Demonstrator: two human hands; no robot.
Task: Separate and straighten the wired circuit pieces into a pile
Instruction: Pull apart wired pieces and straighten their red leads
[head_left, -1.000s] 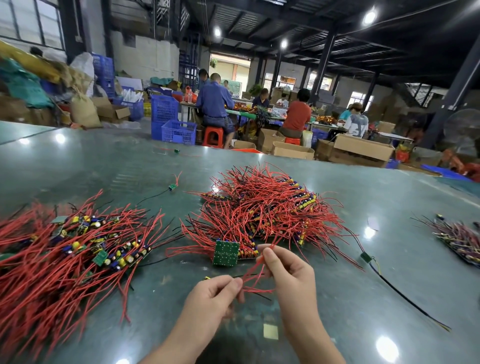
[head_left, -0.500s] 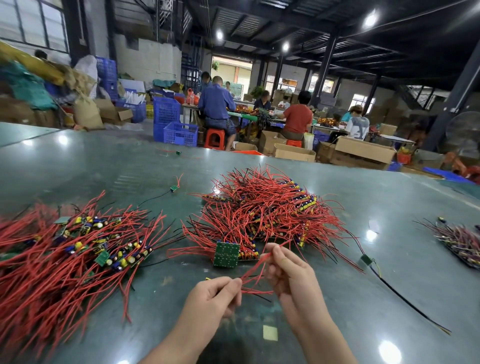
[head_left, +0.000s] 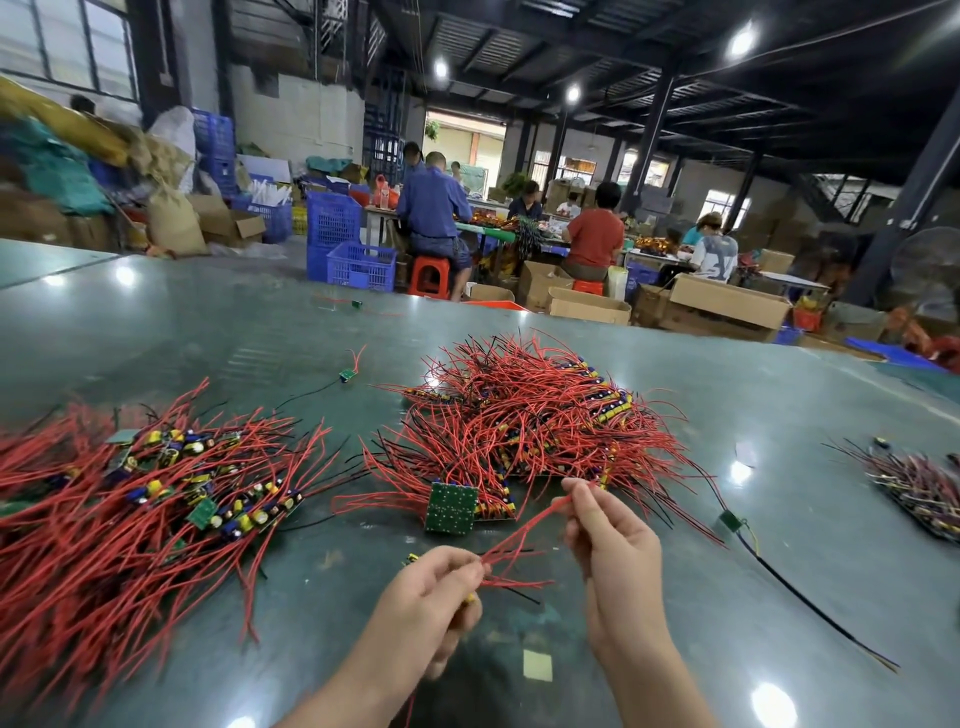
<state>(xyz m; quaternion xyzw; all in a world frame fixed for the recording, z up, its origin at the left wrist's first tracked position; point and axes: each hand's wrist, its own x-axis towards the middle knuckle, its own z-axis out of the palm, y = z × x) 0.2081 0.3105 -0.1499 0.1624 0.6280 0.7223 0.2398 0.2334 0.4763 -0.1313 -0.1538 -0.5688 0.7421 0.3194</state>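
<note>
Over a green work surface (head_left: 779, 519), a worker's left hand (head_left: 434, 597) pinches one end of a bundle of red wires (head_left: 524, 532), while the right hand (head_left: 608, 535) pinches the other end, nearer the tangled central heap (head_left: 519, 426). The bundle's long axis rises from left hand to right. The straightened pile (head_left: 130, 509) lies left of the heap, closer to the left hand.

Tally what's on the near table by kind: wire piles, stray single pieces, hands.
Piles of wired pieces: 3, left pile, centre pile, right pile
Stray single pieces: 3
Hands: 2, left hand, right hand
Total: 8
</note>
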